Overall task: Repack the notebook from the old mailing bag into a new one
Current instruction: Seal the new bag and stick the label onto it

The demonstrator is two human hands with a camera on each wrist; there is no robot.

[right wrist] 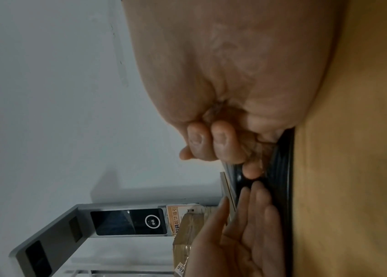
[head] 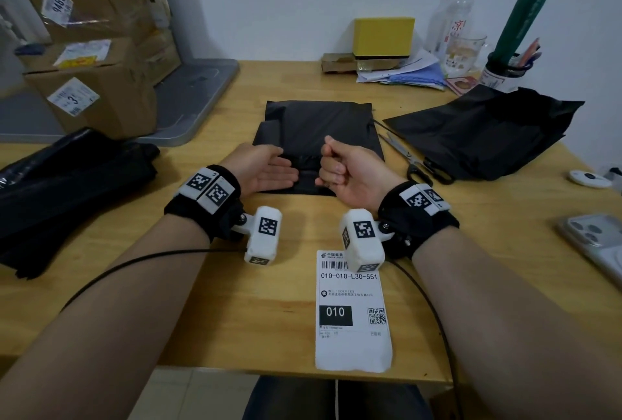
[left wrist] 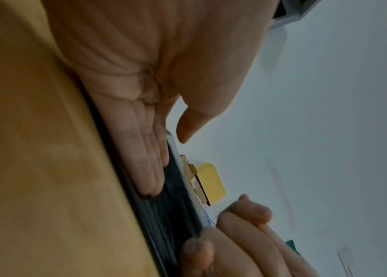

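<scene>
On the smooth wooden desk [head: 208, 285] lay a flat, glossy black mailing bag [head: 319, 123]; the left hand [head: 266, 167] rested flat-fingered on its crinkled edge, the right hand [head: 340, 167] made a fist there, its grasp unclear

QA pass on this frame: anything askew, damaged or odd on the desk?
Mostly tidy. The black mailing bag at right lies crumpled with a ragged open edge, scissors beside it. The shipping label lies loose, overhanging the desk's front edge.
</scene>
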